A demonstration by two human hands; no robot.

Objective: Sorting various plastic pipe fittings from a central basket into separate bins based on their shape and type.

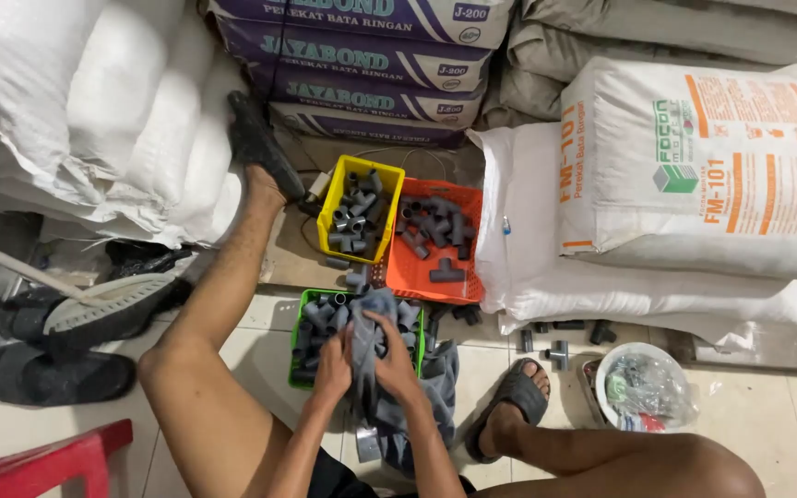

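Both my hands grip a grey-blue cloth held over a green crate full of grey pipe fittings. My left hand pinches the cloth's left side. My right hand holds its right side, fingers curled into the fabric. More of the cloth hangs down toward the floor between my knees. Beyond the green crate stand a yellow crate and an orange crate, both holding grey pipe fittings.
Stacked sacks rise at right and behind; white sacks are at left. My legs spread on the tiled floor, sandalled feet out. Loose fittings, a white tub with plastic bags, shoes, a red stool.
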